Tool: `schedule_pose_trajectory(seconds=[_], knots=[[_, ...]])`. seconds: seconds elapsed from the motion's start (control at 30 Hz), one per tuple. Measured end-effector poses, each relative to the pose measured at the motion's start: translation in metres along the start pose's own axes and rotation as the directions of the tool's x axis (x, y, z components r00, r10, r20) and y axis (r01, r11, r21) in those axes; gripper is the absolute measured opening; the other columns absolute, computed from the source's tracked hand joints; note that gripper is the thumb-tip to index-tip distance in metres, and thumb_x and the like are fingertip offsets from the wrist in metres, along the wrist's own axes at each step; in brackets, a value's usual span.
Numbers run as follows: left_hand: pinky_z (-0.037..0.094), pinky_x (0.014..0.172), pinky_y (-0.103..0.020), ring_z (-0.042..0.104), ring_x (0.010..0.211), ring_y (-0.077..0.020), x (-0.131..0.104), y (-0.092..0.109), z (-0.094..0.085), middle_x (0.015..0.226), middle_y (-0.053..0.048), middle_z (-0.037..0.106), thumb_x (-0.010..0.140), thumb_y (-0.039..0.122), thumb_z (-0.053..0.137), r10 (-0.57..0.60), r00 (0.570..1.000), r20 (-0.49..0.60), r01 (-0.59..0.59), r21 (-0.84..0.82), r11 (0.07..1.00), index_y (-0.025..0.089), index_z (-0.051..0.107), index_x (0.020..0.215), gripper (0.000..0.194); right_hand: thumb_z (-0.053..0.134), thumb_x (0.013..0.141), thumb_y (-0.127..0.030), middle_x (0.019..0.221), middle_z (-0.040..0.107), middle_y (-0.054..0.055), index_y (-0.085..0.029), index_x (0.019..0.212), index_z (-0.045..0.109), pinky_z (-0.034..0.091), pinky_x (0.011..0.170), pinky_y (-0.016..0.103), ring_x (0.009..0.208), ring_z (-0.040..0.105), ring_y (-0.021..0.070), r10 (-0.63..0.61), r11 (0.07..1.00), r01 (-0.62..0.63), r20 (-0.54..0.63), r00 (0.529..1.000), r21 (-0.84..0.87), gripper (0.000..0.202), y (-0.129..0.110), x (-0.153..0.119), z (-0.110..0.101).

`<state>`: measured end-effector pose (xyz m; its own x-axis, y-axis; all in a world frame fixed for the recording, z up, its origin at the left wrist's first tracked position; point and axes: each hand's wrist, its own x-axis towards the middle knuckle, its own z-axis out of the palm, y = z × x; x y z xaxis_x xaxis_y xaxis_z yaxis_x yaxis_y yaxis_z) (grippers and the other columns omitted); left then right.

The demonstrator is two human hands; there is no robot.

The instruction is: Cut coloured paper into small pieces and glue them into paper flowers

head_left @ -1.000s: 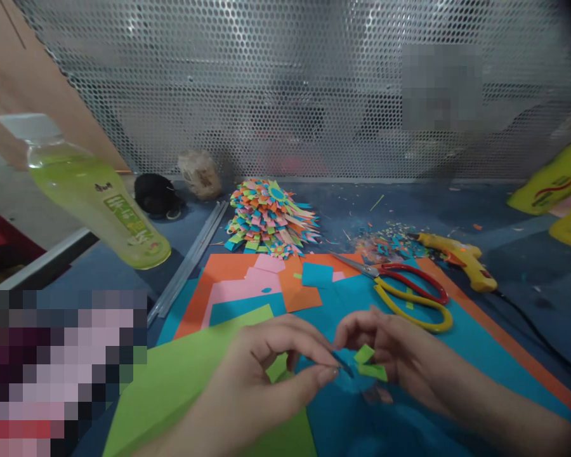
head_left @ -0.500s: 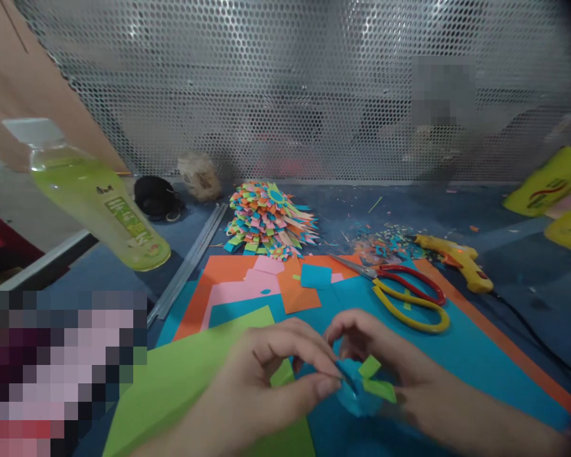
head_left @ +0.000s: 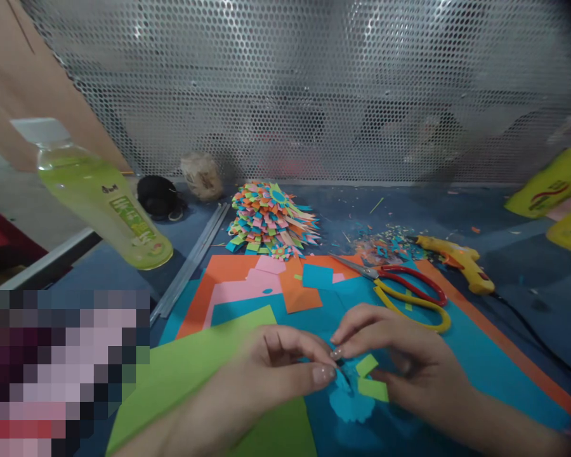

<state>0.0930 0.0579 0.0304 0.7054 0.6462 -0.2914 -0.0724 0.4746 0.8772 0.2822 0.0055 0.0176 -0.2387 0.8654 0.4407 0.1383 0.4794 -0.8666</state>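
A small blue paper piece with a scalloped edge (head_left: 353, 406) is between my hands. My left hand (head_left: 280, 368) pinches its left side between thumb and index finger. My right hand (head_left: 404, 355) curls round its upper right, fingertips meeting my left fingertips. Light-green paper strips (head_left: 373, 389) stick out on the right of the blue piece, close to my right fingers. Exactly how the strips join it is hidden. Under my hands lie a green sheet (head_left: 209, 381) and a large blue sheet (head_left: 480, 374). Scissors with red and yellow handles (head_left: 412, 324) rest just beyond my right hand.
A yellow glue gun (head_left: 466, 260) with a black cord lies at right, near paper scraps (head_left: 390, 244). Behind the sheets stands a pile of colourful fringed paper flowers (head_left: 269, 222). A drink bottle (head_left: 109, 203) stands left, beside long clear sticks (head_left: 190, 266). A perforated metal screen (head_left: 285, 82) rises behind.
My right fingers have moved up and over the top of the blue piece to meet my left fingertips. The scalloped edge now shows more clearly below. The camera view has shifted slightly.
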Motion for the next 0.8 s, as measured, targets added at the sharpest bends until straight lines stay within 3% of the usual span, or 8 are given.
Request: schedule_pose_trajectory(seconds=[0.23,0.4,0.47,0.57,0.67,0.8], knots=[[0.042,0.067,-0.017,0.056,0.071,-0.0076,0.001,-0.002,-0.003,0.075,0.003,0.068,0.065,0.026,0.076,-0.044,0.994,0.096,0.038,0.071,0.997,0.024,0.073,0.067,0.005,0.050,0.090,-0.018,0.087,0.063,0.008,-0.017,0.107,0.061,0.049,0.074,0.033,0.083,0.058,0.0166,-0.262,0.962,0.265,0.054,0.963,-0.058,0.020,0.000,0.000,-0.004],[0.042,0.067,-0.016,0.057,0.071,-0.0070,0.002,-0.001,-0.002,0.075,0.003,0.069,0.067,0.023,0.075,-0.041,0.994,0.100,0.034,0.065,0.997,0.023,0.073,0.068,0.002,0.047,0.090,-0.010,0.085,0.063,0.008,-0.017,0.105,0.061,0.050,0.071,0.031,0.080,0.059,0.0158,-0.302,0.947,0.308,0.075,0.950,-0.092,0.021,-0.004,-0.001,-0.008],[0.041,0.062,-0.016,0.056,0.066,-0.0064,0.003,0.000,-0.003,0.075,0.002,0.069,0.065,0.026,0.076,0.011,0.999,0.031,-0.012,0.029,0.999,0.022,0.073,0.066,0.005,0.049,0.089,-0.011,0.084,0.063,0.006,-0.020,0.102,0.060,0.050,0.071,0.029,0.080,0.059,0.0151,-0.265,0.958,0.270,0.053,0.963,-0.095,0.020,-0.007,-0.002,-0.008],[0.039,0.054,-0.016,0.050,0.055,-0.0046,0.004,0.004,-0.005,0.068,0.004,0.066,0.062,0.032,0.077,0.109,0.982,-0.157,-0.110,0.000,0.994,0.022,0.072,0.064,0.012,0.050,0.089,-0.016,0.082,0.059,0.002,-0.024,0.095,0.058,0.050,0.072,0.028,0.078,0.058,0.0141,-0.136,0.989,0.133,-0.050,0.989,-0.056,0.013,-0.008,-0.004,-0.005],[0.038,0.053,-0.015,0.048,0.053,-0.0045,0.004,0.010,-0.006,0.060,0.005,0.063,0.066,0.031,0.074,0.212,0.931,-0.298,-0.169,0.163,0.972,0.022,0.071,0.065,0.009,0.049,0.090,-0.021,0.082,0.055,0.000,-0.026,0.090,0.054,0.048,0.071,0.027,0.077,0.057,0.0132,0.033,0.999,-0.029,-0.098,0.995,0.038,0.007,-0.004,-0.004,-0.001],[0.043,0.063,-0.018,0.059,0.070,-0.0103,0.005,0.013,-0.004,0.072,0.002,0.069,0.068,0.025,0.070,0.309,0.893,-0.327,-0.153,0.424,0.892,0.021,0.070,0.066,0.005,0.052,0.087,-0.025,0.073,0.052,-0.002,-0.024,0.079,0.051,0.045,0.059,0.022,0.065,0.053,0.0108,0.210,0.978,-0.208,-0.114,0.971,0.027,0.008,0.002,-0.002,0.002]])
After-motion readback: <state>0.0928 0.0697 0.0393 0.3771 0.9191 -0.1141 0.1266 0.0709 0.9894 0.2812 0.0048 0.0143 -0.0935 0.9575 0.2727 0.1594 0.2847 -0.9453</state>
